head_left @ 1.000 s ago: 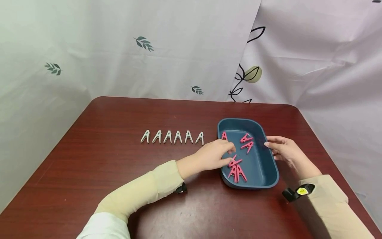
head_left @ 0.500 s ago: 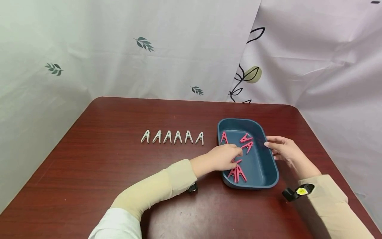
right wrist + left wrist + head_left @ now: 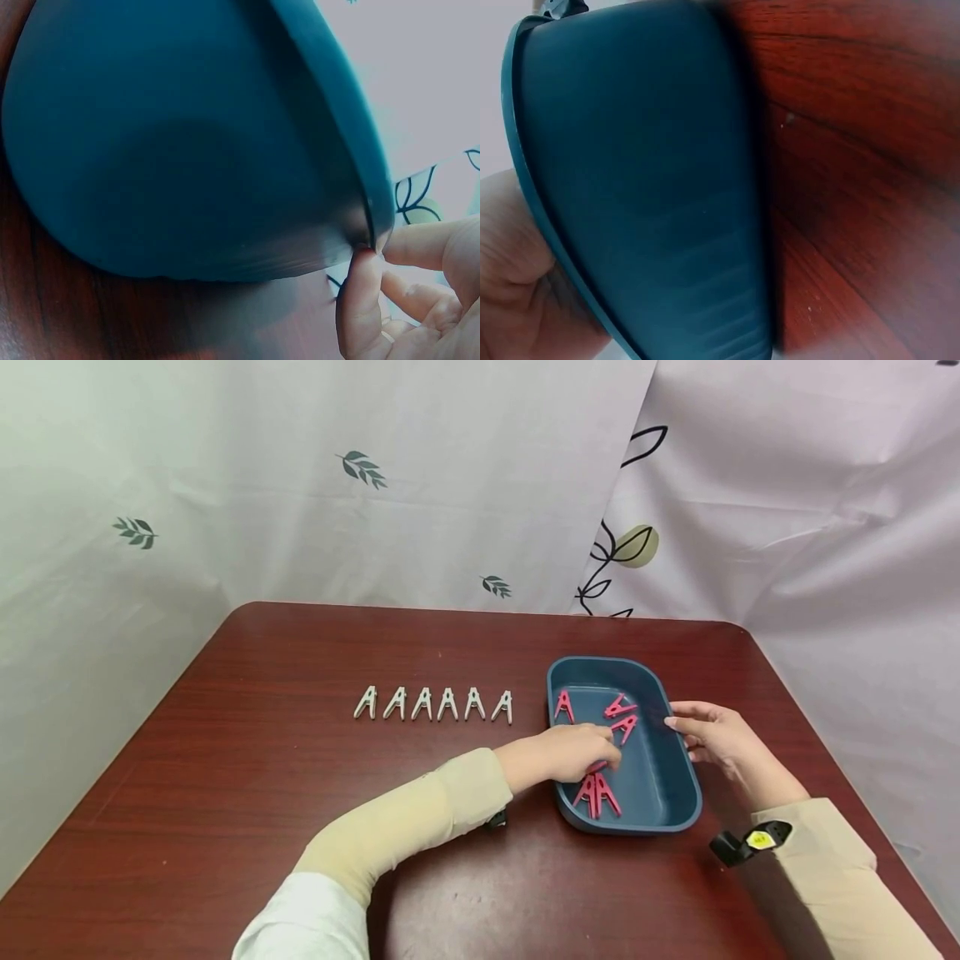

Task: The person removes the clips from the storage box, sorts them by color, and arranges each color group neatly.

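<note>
I'm watching the right hand [image 3: 712,737] pinching the blue rounded plastic box [image 3: 647,785]; beneath the left hand [image 3: 572,752], its hold hidden, pink A-shaped plastic clips [image 3: 596,795] are crowding, risking snagged neighbours.

The tray [image 3: 663,806] sits on the table [image 3: 300,760], a row of clips [image 3: 447,697] toward its nine o'clock; inside, loose clips [image 3: 597,802] lie at ten, twelve and seven.

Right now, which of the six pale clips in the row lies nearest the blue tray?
The rightmost pale clip in the head view; the other five pale clips lie farther left, away from the tray.
</note>
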The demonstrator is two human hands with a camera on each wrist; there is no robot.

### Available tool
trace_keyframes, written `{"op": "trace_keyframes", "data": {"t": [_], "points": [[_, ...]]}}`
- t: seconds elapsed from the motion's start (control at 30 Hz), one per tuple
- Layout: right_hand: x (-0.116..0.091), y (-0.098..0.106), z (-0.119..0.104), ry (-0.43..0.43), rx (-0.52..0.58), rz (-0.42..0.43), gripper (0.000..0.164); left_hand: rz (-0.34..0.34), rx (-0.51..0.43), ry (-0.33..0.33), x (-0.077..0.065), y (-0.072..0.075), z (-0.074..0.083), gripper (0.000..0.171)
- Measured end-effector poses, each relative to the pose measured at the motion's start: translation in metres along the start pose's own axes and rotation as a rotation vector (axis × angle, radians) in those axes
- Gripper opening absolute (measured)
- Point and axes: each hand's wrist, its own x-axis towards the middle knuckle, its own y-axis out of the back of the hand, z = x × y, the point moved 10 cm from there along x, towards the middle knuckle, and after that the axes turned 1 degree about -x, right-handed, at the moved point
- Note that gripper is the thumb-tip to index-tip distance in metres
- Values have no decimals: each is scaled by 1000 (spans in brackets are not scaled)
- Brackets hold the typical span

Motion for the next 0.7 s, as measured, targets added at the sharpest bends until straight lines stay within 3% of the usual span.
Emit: {"op": "trace_keyframes", "data": {"t": [0.23,0.7], "points": [[0,-1,1,-3,8,-6,62,-69,-32,22,5,-6,-2,24],[0,-1,0,1,27,1,60,-60,-2,116,12,-7,-11,24]]}}
